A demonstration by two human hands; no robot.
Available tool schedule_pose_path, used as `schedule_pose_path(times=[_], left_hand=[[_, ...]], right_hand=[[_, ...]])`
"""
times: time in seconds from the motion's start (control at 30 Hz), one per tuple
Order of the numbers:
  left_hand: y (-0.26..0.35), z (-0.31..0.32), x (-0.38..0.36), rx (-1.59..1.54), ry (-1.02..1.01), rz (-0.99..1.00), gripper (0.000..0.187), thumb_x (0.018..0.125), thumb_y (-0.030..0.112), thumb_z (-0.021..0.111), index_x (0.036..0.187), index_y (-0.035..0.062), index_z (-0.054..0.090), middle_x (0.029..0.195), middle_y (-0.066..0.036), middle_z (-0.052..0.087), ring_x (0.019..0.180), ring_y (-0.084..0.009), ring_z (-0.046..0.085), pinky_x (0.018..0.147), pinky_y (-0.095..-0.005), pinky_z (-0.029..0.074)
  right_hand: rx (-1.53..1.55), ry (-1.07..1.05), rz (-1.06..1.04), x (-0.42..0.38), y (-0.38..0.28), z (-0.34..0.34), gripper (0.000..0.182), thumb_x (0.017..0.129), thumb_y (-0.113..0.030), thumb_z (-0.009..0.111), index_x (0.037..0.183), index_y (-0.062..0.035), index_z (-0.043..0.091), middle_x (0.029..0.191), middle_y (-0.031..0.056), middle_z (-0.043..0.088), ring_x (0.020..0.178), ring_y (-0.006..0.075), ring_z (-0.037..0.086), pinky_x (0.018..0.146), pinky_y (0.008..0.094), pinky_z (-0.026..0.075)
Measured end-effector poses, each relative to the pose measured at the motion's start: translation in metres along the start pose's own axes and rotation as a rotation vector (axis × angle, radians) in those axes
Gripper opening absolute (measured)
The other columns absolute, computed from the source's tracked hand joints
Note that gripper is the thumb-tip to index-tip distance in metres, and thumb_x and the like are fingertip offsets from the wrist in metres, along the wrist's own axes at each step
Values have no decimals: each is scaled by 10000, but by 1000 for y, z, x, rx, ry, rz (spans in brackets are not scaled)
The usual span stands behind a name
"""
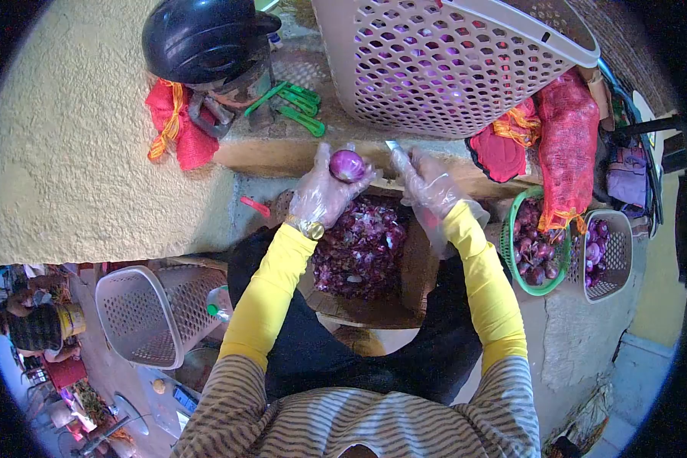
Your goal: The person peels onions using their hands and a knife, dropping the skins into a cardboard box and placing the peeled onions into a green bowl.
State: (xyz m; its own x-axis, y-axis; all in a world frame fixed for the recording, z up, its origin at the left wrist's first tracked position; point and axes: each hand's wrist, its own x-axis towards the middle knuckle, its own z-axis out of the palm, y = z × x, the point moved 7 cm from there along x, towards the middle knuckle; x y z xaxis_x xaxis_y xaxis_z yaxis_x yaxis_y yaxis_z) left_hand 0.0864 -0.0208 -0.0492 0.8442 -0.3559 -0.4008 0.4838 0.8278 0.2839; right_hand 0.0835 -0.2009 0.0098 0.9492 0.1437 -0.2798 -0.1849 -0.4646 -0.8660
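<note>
In a clear plastic glove, my left hand (317, 195) holds a peeled, shiny red onion (347, 166) with the fingers curled around it. My right hand (433, 185), also gloved, is closed around a small knife (393, 147); its short blade points up and left, apart from the onion, and the handle is mostly hidden by my fingers. Below both hands, between my knees, stands a cardboard box (416, 294) with a heap of purple onion skins (359, 252) in it.
Ahead stands a large pale perforated basket (343, 72) with onions inside. On the right are a green basket (504, 244) of onions, a smaller basket (622, 259) and a red mesh sack (569, 145). Green-handled tools (301, 107) lie on the ledge. Another basket (133, 313) stands left.
</note>
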Motion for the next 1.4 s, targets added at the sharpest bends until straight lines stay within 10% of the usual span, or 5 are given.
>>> schedule_pose_path(times=[0.17,0.67,1.2,1.3,1.4], left_hand=[[10,6,-2,59,88,112,410,1034,409,530,1284,84,499,1208,-162,569,1068,-338,596,954,-519,560],[-9,18,-5,281,-135,-83,612,1046,519,436,1247,-50,541,1180,-202,635,1045,-290,651,1004,-414,530],[-9,-1,5,859,-179,100,573,1066,492,399,1321,1,547,1184,-146,671,1077,-240,647,975,-380,526],[-9,-14,15,795,-170,126,573,1067,490,398,1335,1,533,1210,-147,653,1088,-244,639,984,-391,523],[-12,2,5,599,-172,39,566,1061,490,415,1327,4,532,1194,-143,642,1088,-242,627,988,-393,519]], right_hand=[[140,-140,-7,0,10,14,393,1050,-420,503,1165,-51,576,854,10,576,696,73,530,614,253,487],[-426,21,-275,-17,-50,-1,659,675,-643,816,914,-51,654,862,166,690,812,342,680,741,438,527],[-466,-91,-377,-15,-51,13,781,710,-686,761,1289,-173,651,946,129,733,873,344,705,809,436,551],[-425,16,-465,-16,-56,10,605,716,-620,805,897,-56,681,737,144,668,706,335,674,673,435,514],[-534,-69,-350,-12,-51,13,698,776,-668,715,1209,-121,675,932,152,731,871,369,700,802,459,547]])
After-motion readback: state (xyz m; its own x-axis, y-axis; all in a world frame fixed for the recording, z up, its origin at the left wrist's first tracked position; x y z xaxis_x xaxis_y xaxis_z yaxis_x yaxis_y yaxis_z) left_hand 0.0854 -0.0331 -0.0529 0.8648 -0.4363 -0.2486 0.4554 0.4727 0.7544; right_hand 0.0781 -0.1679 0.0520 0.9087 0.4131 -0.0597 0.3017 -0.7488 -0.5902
